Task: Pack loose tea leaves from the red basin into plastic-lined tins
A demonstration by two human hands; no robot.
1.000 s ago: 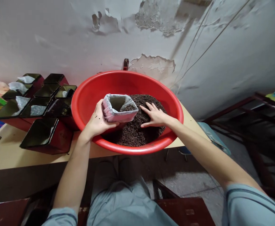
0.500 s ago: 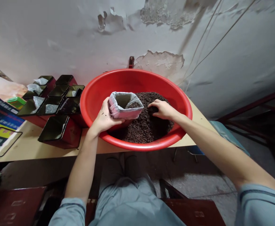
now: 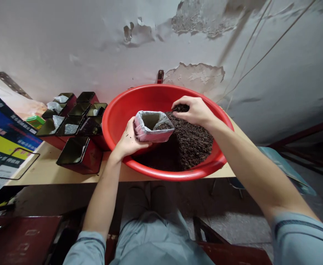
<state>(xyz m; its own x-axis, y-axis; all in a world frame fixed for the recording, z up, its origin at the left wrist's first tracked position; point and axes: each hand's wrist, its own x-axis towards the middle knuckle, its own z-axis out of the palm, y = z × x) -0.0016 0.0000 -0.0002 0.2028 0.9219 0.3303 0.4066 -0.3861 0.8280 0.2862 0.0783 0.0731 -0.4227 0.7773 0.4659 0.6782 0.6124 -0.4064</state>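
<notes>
In the head view, the left hand grips a lined container above the red basin; the right hand curls around dark loose material over the heap. A slack grip could spill some, and the liner might fold inward if snagged.

"What colour is the basin?"
"Red; the flakes inside are dark brown."
"And the lined container?"
"Pink, with a whitish liner; the right sleeve is grey-blue, dark-striped."
</notes>
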